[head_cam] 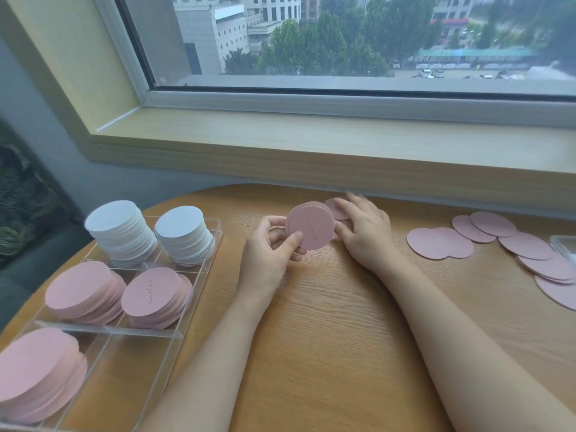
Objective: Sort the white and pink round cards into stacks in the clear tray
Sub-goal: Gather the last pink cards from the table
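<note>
From the head camera I see the left hand [271, 244] pinching a small stack of pink cards [311, 226] above the middle of the desk [327, 322], thumb on the near face and fingers curled behind. The stack stands nearly on edge, its flat face tilted toward me, and the embossed lettering runs top to bottom across it. The right hand [363, 227] lies just beside it, fingers stretched out loosely over another pink card [335, 207] flat on the desk; I think the fingertips touch that card, but the held stack hides part of the contact. At the left sits the clear tray [199, 275], its long axis running from me toward the window [343, 35]. Its two far compartments carry white stacks [120, 230], the middle two carry pink stacks [152, 294], and the near left one holds a leaning pink pile [37, 372]. To the right, loose pink cards [511, 244] lie overlapping, flat on the wood. The desk is round-edged, light wood grain, pushed against a wooden window ledge [311, 141]; outside are trees and buildings.
</note>
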`<state>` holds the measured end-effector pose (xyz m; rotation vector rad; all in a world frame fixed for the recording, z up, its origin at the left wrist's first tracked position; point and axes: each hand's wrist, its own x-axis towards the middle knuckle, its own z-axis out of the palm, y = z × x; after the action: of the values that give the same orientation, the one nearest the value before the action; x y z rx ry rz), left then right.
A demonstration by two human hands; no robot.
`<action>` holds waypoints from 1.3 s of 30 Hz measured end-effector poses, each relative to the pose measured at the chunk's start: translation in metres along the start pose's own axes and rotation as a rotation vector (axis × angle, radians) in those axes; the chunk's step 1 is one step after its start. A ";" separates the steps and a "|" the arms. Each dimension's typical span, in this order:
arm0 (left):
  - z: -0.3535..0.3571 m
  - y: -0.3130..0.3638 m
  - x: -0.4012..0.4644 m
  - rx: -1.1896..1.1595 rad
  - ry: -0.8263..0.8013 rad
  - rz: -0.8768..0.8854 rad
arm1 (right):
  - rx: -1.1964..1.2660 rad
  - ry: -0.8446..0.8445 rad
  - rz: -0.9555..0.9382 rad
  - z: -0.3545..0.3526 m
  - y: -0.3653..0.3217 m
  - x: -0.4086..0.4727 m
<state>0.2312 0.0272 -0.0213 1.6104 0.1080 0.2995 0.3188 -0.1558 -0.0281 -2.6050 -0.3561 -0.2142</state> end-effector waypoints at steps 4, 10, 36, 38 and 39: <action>0.000 -0.001 0.001 0.001 0.013 -0.004 | -0.123 -0.092 0.013 0.006 0.002 0.004; 0.000 0.002 -0.001 -0.010 0.002 -0.011 | -0.187 0.079 -0.067 -0.002 0.004 -0.002; 0.040 0.015 -0.033 0.038 -0.192 0.004 | 0.464 0.206 0.040 -0.054 0.036 -0.109; 0.039 0.014 -0.032 0.029 -0.181 -0.005 | 0.053 0.269 0.038 -0.061 0.059 -0.109; 0.040 0.013 -0.032 0.027 -0.181 -0.007 | -0.075 0.255 0.059 -0.067 0.068 -0.110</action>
<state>0.2095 -0.0201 -0.0135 1.6556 -0.0210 0.1466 0.2279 -0.2697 -0.0253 -2.6153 -0.1838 -0.5415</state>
